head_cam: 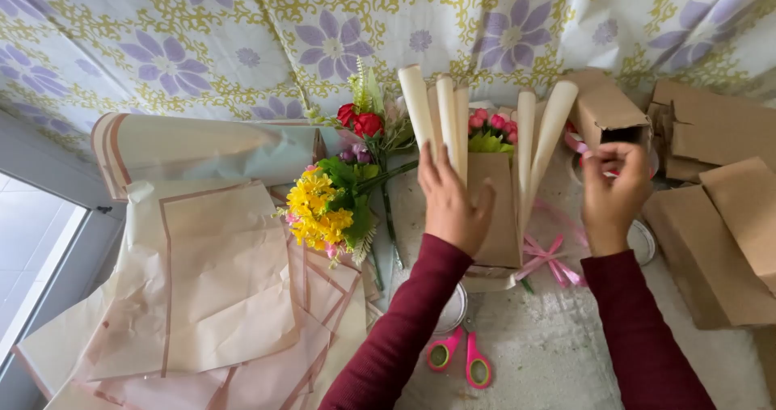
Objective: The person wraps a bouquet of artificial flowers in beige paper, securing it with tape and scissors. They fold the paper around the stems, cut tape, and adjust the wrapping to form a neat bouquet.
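Pink-handled scissors (461, 360) nearest the lens, flat on the white textured tabletop (566, 353) close to its near edge, between the two dark red sleeves, untouched. Just beyond, a small clear round lid (449, 309), partly under the left forearm. Left hand (449, 204) flat against the front face of a kraft-paper wrapped bouquet (495, 208), fingers spread and pointing up, thumb out to the right; pressing, not pinching. Bouquet at table centre, lying away from the camera, cream paper cones (436, 111) fanned along its top, pink blooms and green leaves (491, 131) tucked between them, pink ribbon bow (550, 258) at its lower right corner. Right hand (614, 196) raised beside the bouquet's right side, fingertips pressed together on a pale strip of tape or ribbon (584, 147); which of the two, not clear. Judged light, paper stiff enough to hold a crease yet easily dented; blooms and cone tips fragile. Best held low on the flat kraft face or at the tied base near the bow, never by the cones. Loose stems to the left: yellow flower cluster (319, 208), red roses (361, 121). Cream wrapping sheets with brown borders (202, 289) over the left edge. Cardboard boxes (719, 232) at the right edge. Floral cloth (339, 30) hung behind.
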